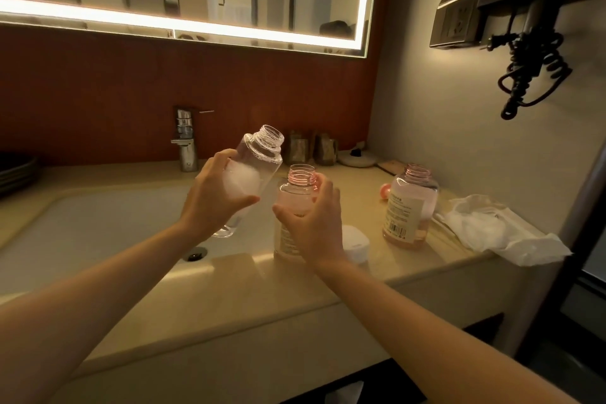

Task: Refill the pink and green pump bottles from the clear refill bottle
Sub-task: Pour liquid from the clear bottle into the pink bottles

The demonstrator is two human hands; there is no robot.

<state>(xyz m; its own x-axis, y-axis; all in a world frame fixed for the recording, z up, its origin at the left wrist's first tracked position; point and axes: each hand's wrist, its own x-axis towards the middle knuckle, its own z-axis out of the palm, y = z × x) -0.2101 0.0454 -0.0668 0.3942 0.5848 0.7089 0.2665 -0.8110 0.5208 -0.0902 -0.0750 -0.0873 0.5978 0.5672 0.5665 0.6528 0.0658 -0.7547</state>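
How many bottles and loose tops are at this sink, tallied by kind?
Clear refill bottle: 1, tilted in the left hand.
Pinkish bottles, necks open: 2, the near pinkish bottle gripped by the right hand, the far pinkish bottle standing alone.
Loose tops on the counter: 2, a pink top and a white cap.
Total: 5.

The refill bottle (262,154) is clear, the pump bottle (296,193) pink — counter (229,289) beige, wall (131,92) rust-red.
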